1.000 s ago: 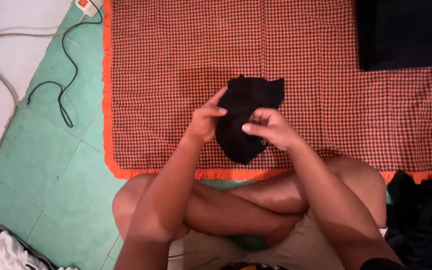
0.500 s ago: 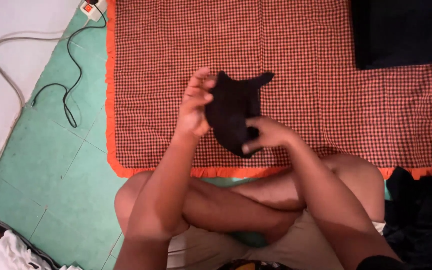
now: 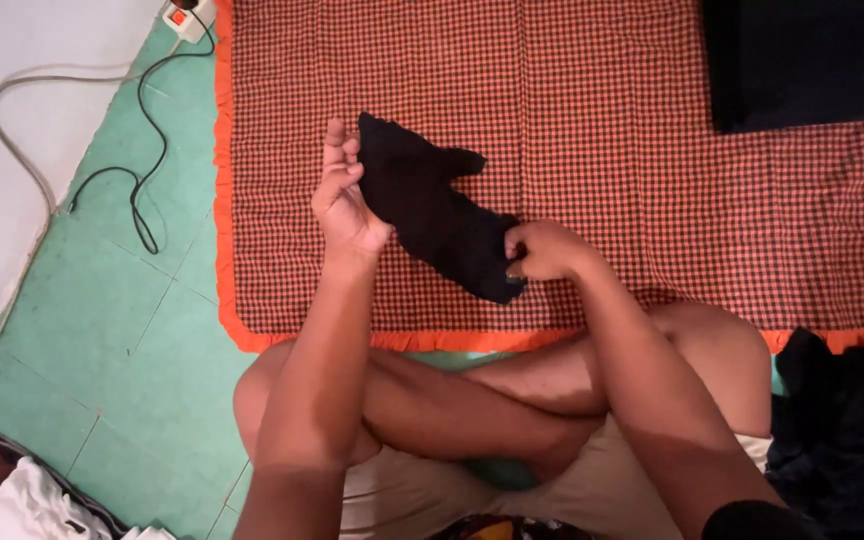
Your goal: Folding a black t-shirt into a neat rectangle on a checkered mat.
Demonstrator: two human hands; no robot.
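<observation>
— What have I got in front of me?

— I see a small black garment (image 3: 432,215) held up over a red-and-black checked mat (image 3: 652,160) with an orange border. It runs slantwise, upper end toward the left, lower end toward the right.

— And my hands?

— My left hand (image 3: 344,200) stands edge-on at the garment's upper left part, fingers (image 3: 335,150) stretched nearly straight, pressed flat against the cloth rather than curled round it. My right hand (image 3: 544,250) is clenched on the lower end, pinching the fabric between thumb and fingers near the mat's near edge.

— Is the cloth lying on the mat?

— I cannot tell whether its middle touches the mat or hangs just above it. Both ends are in my hands.

— What else is around?

— A folded dark cloth (image 3: 797,60) sits on the far right corner of the mat, well apart. A dark heap (image 3: 842,420) lies beside my right knee. On the green floor (image 3: 102,330) to the left, a black cable (image 3: 142,180) and a grey one trail from a white power strip (image 3: 189,17). White and dark fabric (image 3: 22,500) shows at the lower left corner. My legs are crossed just below the mat.
</observation>
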